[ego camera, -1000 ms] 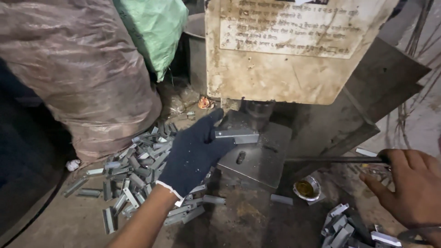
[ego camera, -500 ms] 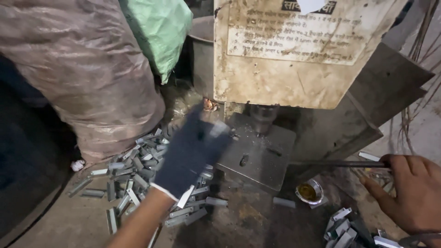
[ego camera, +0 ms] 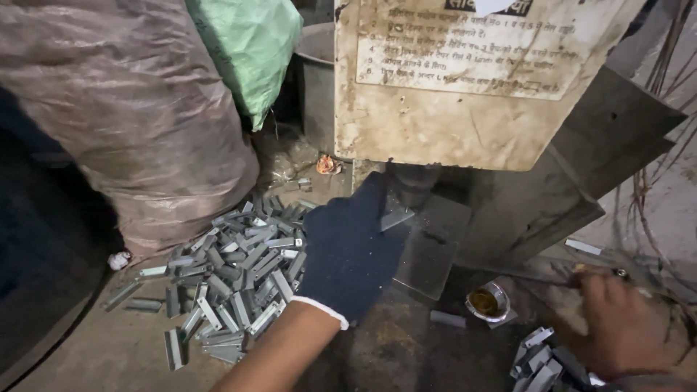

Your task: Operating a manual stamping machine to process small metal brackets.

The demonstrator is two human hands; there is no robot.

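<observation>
My left hand (ego camera: 348, 254), in a dark blue glove, reaches onto the grey steel bed plate (ego camera: 432, 250) under the press (ego camera: 465, 87). Its fingertips meet a small flat metal piece (ego camera: 398, 216) at the die, and the glove hides whether they pinch it. My right hand (ego camera: 617, 323) is bare and blurred at the lower right. Its fingers curl around the end of a thin dark rod (ego camera: 541, 276) that points left towards the press. A heap of short grey metal pieces (ego camera: 232, 283) lies left of my left forearm.
A large brown plastic sack (ego camera: 123, 116) and a green sack (ego camera: 250, 51) stand at the left. A stained placard covers the press front. A small round tin of yellowish grease (ego camera: 486, 301) sits beside the bed plate, and more metal pieces (ego camera: 541, 359) lie under my right hand.
My left hand pulled back from the die half a second ago and has returned to it. My right hand dropped slightly and is now blurred. The view shifted a little.
</observation>
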